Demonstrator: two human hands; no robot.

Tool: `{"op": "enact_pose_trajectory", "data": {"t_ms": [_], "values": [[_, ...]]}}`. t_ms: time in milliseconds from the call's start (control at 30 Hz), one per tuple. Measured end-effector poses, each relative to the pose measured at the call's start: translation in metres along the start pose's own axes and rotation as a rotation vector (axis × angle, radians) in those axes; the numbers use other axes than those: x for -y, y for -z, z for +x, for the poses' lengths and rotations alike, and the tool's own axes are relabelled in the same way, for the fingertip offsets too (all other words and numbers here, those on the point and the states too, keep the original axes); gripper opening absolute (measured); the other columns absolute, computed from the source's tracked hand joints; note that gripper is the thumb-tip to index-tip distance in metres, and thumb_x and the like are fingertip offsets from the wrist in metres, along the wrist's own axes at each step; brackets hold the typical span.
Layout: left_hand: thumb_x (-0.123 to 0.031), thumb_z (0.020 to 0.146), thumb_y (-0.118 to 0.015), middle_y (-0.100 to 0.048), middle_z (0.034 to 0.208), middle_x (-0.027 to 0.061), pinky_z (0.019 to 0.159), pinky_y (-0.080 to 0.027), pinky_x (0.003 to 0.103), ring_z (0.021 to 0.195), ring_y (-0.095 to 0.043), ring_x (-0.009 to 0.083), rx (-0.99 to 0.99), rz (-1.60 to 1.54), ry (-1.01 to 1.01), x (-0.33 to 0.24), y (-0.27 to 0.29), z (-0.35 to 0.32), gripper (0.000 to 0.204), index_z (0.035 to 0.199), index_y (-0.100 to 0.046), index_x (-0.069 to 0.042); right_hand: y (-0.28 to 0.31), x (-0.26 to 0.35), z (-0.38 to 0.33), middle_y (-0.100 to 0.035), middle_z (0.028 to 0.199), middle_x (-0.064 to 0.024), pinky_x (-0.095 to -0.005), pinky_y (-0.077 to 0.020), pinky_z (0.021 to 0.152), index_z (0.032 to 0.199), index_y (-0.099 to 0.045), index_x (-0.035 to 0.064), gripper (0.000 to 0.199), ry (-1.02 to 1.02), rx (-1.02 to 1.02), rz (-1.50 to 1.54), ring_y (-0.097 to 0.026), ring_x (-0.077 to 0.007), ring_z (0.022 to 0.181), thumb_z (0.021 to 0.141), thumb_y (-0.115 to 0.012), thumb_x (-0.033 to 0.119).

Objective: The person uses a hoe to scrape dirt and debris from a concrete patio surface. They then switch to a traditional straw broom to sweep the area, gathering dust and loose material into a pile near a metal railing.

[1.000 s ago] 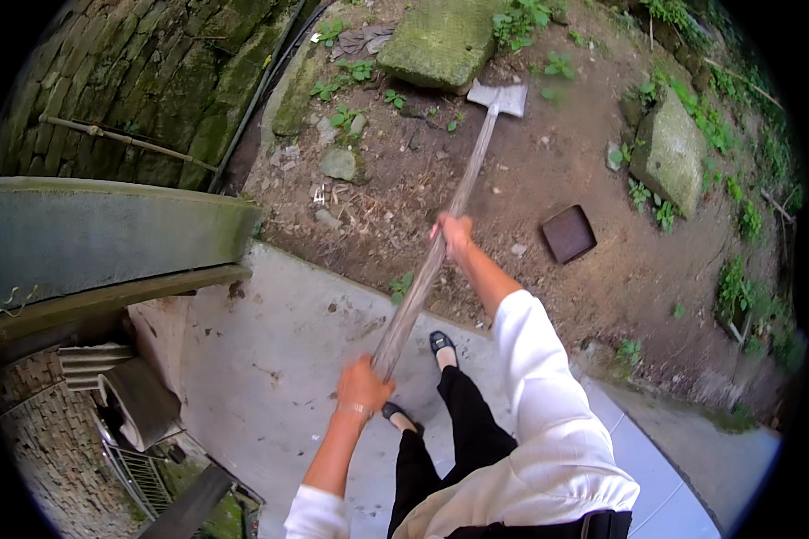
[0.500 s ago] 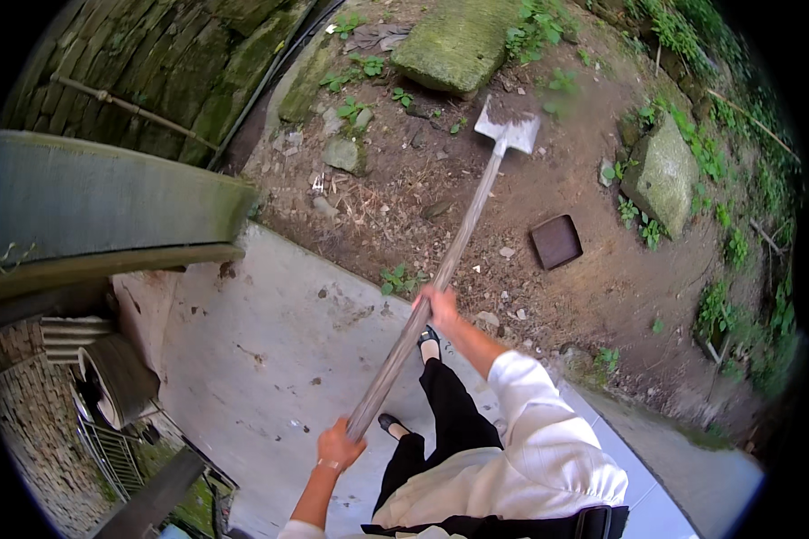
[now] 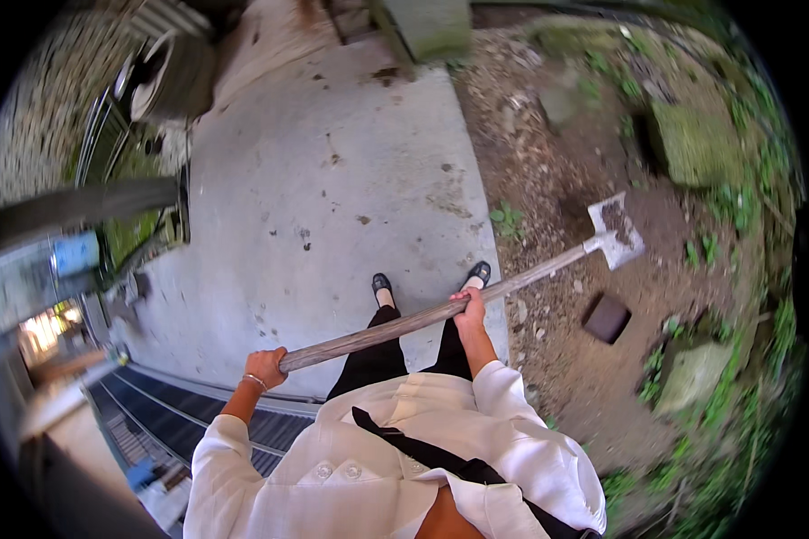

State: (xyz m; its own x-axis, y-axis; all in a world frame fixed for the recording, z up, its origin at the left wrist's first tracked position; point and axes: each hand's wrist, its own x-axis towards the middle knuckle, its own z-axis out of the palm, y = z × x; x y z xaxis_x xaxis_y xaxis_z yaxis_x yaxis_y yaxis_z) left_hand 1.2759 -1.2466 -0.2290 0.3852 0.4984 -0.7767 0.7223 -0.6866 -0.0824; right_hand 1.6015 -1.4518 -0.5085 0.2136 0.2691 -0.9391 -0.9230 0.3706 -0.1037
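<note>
A long-handled shovel (image 3: 368, 338) slants across in front of me, with both my hands on its wooden shaft. My left hand (image 3: 266, 367) is wrapped round the butt end. Further along, my right hand (image 3: 468, 308) grips the middle of the shaft. The shovel's pale metal blade (image 3: 617, 231) is out over the bare soil to the right, and some dark dirt lies on it. Just below the blade, a small rusty square tin (image 3: 607, 318) sits on the ground, apart from it.
I stand on a concrete slab (image 3: 333, 207) whose right edge meets the soil (image 3: 548, 359). Mossy stones (image 3: 692, 144) and green plants line the far right. A round drum-like container (image 3: 175, 76) stands at the upper left, and a dark grating (image 3: 180, 413) lies at the lower left.
My view and body have turned left. The shovel, upright across the view before, now lies nearer level with its blade to my right. Both hands have kept their hold.
</note>
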Motion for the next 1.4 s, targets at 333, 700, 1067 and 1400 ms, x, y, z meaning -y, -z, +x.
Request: {"op": "enact_pose_trajectory", "data": {"t_ms": [333, 700, 1067, 1400], "values": [[-0.020, 0.061, -0.061, -0.061, 0.068, 0.0081, 0.061, -0.046, 0.040, 0.065, -0.059, 0.0287, -0.031, -0.208, 0.091, 0.146, -0.109, -0.072, 0.020, 0.080, -0.055, -0.016, -0.036, -0.153, -0.023, -0.045, 0.058, -0.0065, -0.0366, -0.0444, 0.060, 0.062, -0.043, 0.0075, 0.012, -0.075, 0.019, -0.284, -0.045, -0.0213, 0.055, 0.070, -0.051, 0.010], [-0.019, 0.057, -0.061, -0.060, 0.066, 0.0116, 0.059, -0.046, 0.042, 0.064, -0.058, 0.0318, -0.164, -0.358, 0.395, 0.311, -0.159, -0.206, 0.022, 0.079, -0.056, -0.013, -0.127, -0.396, -0.061, -0.051, 0.067, -0.0131, -0.0430, -0.0453, 0.075, 0.073, -0.046, 0.0017, 0.009, -0.455, 0.162, -0.632, -0.054, -0.0284, 0.070, 0.073, -0.050, 0.010], [-0.018, 0.052, -0.065, -0.060, 0.069, 0.0168, 0.062, -0.047, 0.044, 0.066, -0.058, 0.0357, -0.076, -0.646, 0.747, 0.260, -0.193, -0.231, 0.032, 0.082, -0.057, -0.010, -0.222, -0.488, -0.035, -0.053, 0.072, -0.0174, -0.0463, -0.0494, 0.070, 0.088, -0.042, -0.0028, 0.019, -0.629, 0.083, -0.973, -0.058, -0.0319, 0.070, 0.072, -0.052, 0.003], [-0.038, 0.052, -0.070, -0.058, 0.063, 0.0197, 0.062, -0.045, 0.047, 0.066, -0.057, 0.0382, -0.020, -0.912, 0.928, 0.214, -0.064, -0.111, 0.041, 0.079, -0.058, -0.010, -0.434, -0.502, 0.027, -0.054, 0.063, -0.0173, -0.0427, -0.0509, 0.051, 0.081, -0.045, -0.0075, 0.018, -0.369, 0.086, -1.395, -0.059, -0.0308, 0.055, 0.070, -0.055, 0.004]]}}
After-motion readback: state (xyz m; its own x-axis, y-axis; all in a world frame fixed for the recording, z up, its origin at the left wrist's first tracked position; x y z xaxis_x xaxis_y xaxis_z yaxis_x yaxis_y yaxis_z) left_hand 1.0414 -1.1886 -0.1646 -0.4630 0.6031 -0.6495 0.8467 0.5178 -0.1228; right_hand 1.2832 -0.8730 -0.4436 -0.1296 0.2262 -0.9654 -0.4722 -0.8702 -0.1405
